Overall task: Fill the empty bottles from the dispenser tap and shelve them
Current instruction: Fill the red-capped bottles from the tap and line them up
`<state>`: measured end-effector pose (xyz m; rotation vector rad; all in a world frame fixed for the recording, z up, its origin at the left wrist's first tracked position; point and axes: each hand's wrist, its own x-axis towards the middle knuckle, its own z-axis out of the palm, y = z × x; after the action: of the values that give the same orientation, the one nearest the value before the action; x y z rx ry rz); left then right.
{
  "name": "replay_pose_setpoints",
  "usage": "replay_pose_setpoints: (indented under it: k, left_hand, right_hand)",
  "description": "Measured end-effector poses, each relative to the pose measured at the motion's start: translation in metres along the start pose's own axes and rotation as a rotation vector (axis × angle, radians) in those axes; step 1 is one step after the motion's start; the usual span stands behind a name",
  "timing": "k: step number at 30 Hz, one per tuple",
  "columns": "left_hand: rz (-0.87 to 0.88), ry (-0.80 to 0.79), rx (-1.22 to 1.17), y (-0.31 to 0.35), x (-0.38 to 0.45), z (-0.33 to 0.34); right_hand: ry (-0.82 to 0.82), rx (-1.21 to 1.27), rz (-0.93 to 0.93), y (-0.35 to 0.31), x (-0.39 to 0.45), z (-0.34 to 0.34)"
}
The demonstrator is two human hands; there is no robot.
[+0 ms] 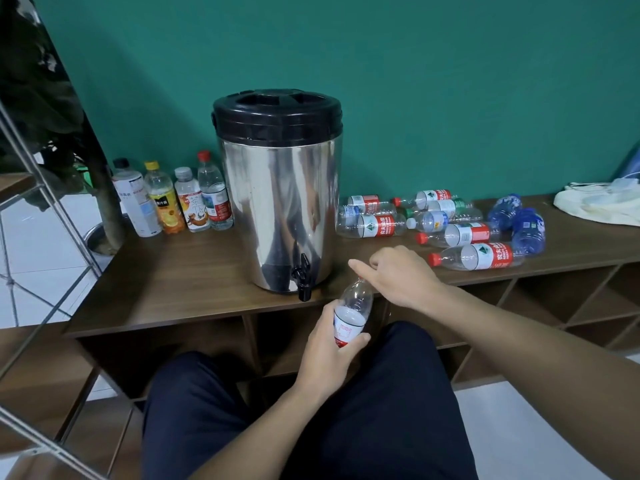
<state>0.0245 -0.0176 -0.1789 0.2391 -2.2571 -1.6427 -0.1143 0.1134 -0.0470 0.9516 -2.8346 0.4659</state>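
Note:
A steel dispenser [280,209] with a black lid stands on the wooden shelf unit [173,282]; its black tap [302,277] juts over the front edge. My left hand [327,355] grips a clear empty bottle [353,313] with a red-and-white label, tilted, just right of and below the tap. My right hand [398,275] pinches the bottle's red cap at the neck. Several empty bottles [450,226] lie on their sides to the right of the dispenser.
Several upright bottles [173,199] stand left of the dispenser against the green wall. A pale cloth bag [602,206] lies at the far right. Open cubbyholes [554,306] run under the top. A metal rack [41,237] leans at the left. My dark trousers fill the foreground.

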Motion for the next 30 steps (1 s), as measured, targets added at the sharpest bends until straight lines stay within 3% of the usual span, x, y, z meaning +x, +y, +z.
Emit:
replay_pose_setpoints:
  k: [6, 11, 17, 23, 30]
  left_hand:
    - [-0.013, -0.089, -0.059, -0.011, -0.003, -0.005]
    - [-0.052, -0.195, -0.133, -0.018, 0.001, -0.016]
    - [-0.059, -0.254, -0.13, -0.029, 0.002, -0.02]
    - [-0.09, -0.211, -0.12, -0.042, -0.002, -0.02]
    - [-0.146, -0.232, -0.016, -0.065, -0.011, -0.026]
  right_hand:
    - [-0.175, 0.111, -0.198, 0.014, 0.002, -0.005]
    - [-0.38, 0.018, -0.331, 0.024, 0.002, -0.02]
    - [-0.4, 0.025, -0.447, 0.027, 0.004, -0.021]
    - [-0.269, 0.428, -0.234, 0.025, 0.017, 0.007]
    - [-0.123, 0.104, -0.021, 0.038, 0.035, 0.062]
